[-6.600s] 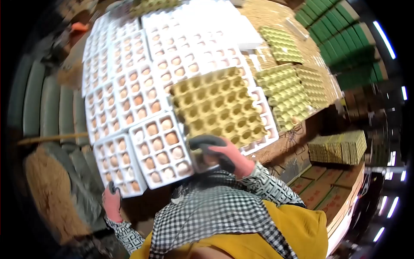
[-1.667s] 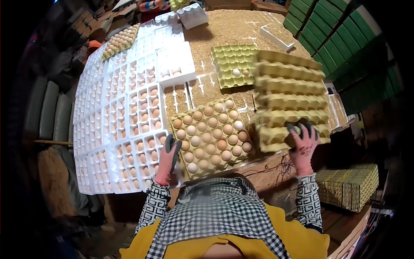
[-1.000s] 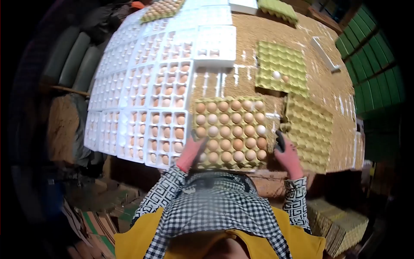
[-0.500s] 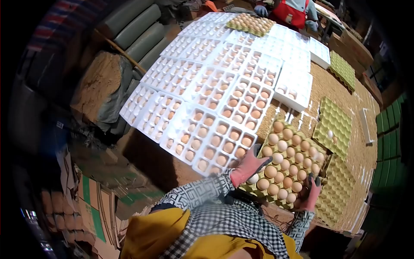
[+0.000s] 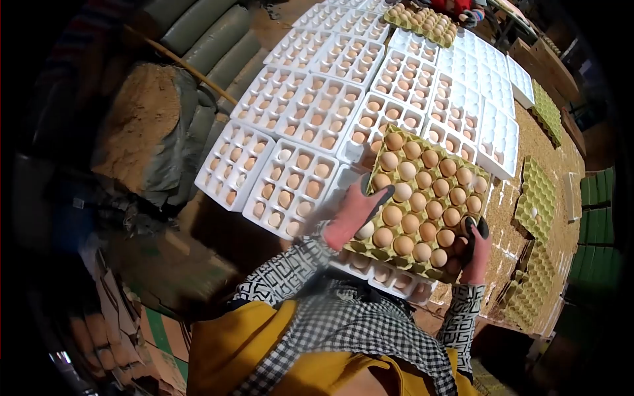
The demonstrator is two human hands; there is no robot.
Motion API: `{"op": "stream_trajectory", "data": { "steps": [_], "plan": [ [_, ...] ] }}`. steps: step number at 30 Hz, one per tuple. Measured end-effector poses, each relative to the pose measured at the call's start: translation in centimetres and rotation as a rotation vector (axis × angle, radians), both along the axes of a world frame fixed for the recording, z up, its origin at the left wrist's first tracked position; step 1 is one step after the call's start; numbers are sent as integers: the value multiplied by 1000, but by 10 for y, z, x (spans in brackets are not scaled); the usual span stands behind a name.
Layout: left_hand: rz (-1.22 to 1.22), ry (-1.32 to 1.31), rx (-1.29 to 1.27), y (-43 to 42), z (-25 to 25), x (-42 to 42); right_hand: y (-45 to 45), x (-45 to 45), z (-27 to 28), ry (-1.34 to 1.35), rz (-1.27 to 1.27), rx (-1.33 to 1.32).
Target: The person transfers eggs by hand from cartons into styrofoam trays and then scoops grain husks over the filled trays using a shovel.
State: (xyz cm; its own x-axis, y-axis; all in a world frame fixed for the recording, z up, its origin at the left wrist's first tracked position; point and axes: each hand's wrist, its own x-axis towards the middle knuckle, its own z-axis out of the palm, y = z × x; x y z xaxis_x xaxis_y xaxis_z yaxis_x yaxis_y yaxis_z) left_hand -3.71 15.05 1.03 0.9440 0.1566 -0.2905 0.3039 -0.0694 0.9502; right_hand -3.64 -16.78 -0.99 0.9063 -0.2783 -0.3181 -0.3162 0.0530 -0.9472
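Note:
A yellow-green pulp tray point(image 5: 422, 198) filled with brown and pale eggs is held up over white foam boxes, slightly tilted. My left hand point(image 5: 356, 210), in a pink and grey glove, grips its left edge, thumb over the rim. On the opposite edge my right hand point(image 5: 477, 251), gloved alike, is closed round the rim. White foam boxes point(image 5: 290, 188) with eggs in their compartments lie beneath and to the left. Part of a foam box with eggs point(image 5: 401, 282) shows under the tray's near edge.
Another full egg tray point(image 5: 422, 25) rests on the far boxes, near a co-worker's gloved hand point(image 5: 470, 18). At the right on the table are a pulp tray with two eggs point(image 5: 536, 198) and an empty pulp tray point(image 5: 530, 284). Green stacks point(image 5: 594, 228) stand beyond. A wrapped bale point(image 5: 148, 129) is at the left.
Both my hands have lifted the full egg tray and carried it left from the bare table over the foam boxes. Earlier, my right hand released a pulp tray at the right.

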Motion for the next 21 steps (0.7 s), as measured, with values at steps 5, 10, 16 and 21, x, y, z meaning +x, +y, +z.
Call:
{"op": "stream_trajectory", "data": {
  "steps": [5,10,16,21],
  "plan": [
    [-205,17,308,8,-37,14,-1,17,-11,194,-32,-171],
    [-86,-259,741,30,-30,49,7,30,2,-109,118,-920],
    [-591,-186,1008,15,-34,146,122,145,22,-553,800,-1345],
    [-524,-251,276,55,-32,147,111,171,10,-586,846,-719]
  ]
}}
